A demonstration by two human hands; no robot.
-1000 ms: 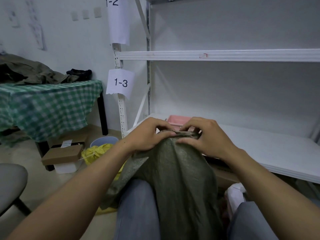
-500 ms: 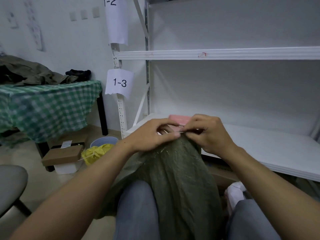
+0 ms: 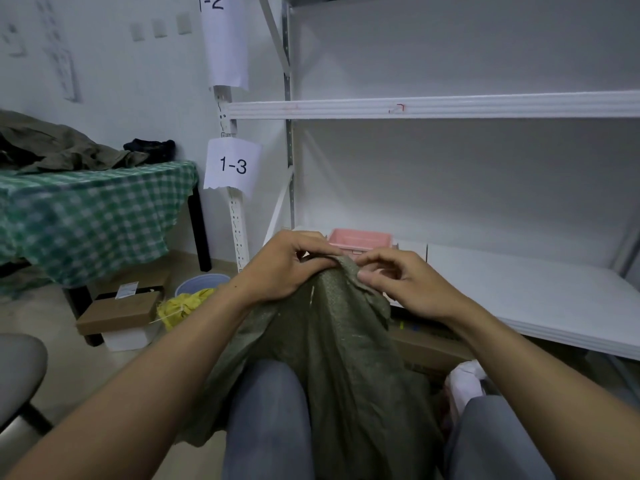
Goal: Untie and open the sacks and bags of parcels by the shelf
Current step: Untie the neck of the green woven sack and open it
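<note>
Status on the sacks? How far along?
Done: no sack visibly open. In hand: the green sack stands between the knees; the left hand grips its bunched top, the right hand pinches the edge beside it, mouth not yet open. Left: opening this one, then the yellow bag on the floor by the bucket.

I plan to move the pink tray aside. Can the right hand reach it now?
Probably yes, once it lets go: the right hand pinches the top edge of the green sack, and the pink tray sits just beyond it on the shelf, nothing between.
</note>
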